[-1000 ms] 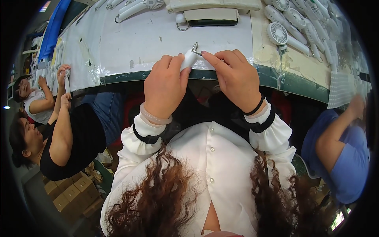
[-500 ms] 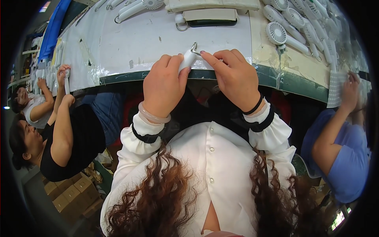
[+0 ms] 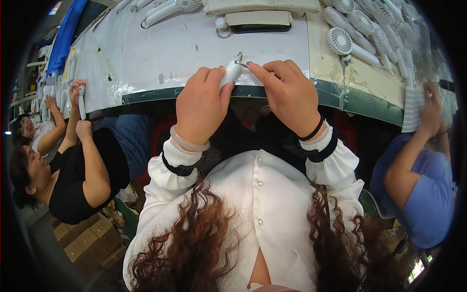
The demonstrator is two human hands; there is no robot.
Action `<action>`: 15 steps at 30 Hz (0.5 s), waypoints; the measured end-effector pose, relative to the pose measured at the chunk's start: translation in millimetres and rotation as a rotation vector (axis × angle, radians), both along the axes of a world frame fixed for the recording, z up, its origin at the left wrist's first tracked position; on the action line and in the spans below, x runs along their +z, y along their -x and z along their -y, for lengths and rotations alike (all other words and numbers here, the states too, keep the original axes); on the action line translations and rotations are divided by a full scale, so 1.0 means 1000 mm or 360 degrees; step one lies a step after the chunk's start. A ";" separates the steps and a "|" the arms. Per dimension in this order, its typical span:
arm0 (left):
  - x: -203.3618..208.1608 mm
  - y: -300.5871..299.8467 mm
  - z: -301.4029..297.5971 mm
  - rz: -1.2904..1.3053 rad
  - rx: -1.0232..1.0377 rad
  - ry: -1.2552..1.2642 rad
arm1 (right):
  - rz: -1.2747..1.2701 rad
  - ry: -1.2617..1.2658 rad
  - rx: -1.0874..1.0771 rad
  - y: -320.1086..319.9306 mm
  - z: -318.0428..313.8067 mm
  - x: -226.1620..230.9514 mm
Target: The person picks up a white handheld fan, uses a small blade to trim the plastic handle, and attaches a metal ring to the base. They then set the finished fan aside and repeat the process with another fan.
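My left hand (image 3: 200, 104) is closed around a white handheld fan (image 3: 231, 74); only part of its smooth handle shows, and the rest is hidden in my palm. A small silver metal clip (image 3: 239, 57) sits at the far end of the handle, standing up and away from me. Thumb and forefinger of my right hand (image 3: 292, 97) are closed at a thin metal arm that reaches out from this clip. Both hands are just over the table's near edge, with the fan tilted up to the right between them.
Several white handheld fans (image 3: 340, 41) lie piled at the far right. Another fan (image 3: 168, 10) rests at the far left. A dark flat object (image 3: 261, 28) lies ahead on the white tabletop (image 3: 160, 51). People work on my left (image 3: 78, 170) and right (image 3: 418, 185).
My hands and the fan stay almost in place. At the left, the co-worker's lower arm has shifted; at the right, the other co-worker's hand has moved up slightly.
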State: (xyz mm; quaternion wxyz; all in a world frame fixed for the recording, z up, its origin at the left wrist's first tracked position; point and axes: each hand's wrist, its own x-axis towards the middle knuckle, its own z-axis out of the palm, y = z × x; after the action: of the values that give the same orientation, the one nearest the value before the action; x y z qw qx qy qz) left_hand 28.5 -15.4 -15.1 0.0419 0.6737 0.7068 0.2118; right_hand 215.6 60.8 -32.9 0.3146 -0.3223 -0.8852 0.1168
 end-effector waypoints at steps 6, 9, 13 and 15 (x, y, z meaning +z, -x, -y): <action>-0.001 0.000 0.000 -0.0006 0.0000 -0.0007 | 0.0013 0.0020 0.0011 0.000 0.000 0.000; -0.002 0.000 0.001 -0.0006 0.0004 -0.0009 | 0.0011 0.0023 0.0013 0.000 0.001 0.000; -0.001 0.000 0.001 0.0002 0.0001 -0.0013 | -0.0012 0.0034 0.0030 0.000 0.000 -0.001; -0.002 0.000 0.002 0.0007 0.0001 -0.0015 | -0.0028 0.0052 0.0052 0.000 -0.002 -0.002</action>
State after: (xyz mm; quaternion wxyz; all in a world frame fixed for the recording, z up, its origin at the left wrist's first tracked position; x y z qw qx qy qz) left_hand 28.7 -16.9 -16.8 0.0403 0.6732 0.7059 0.2166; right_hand 216.1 62.4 -34.6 0.3153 -0.3119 -0.8854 0.1393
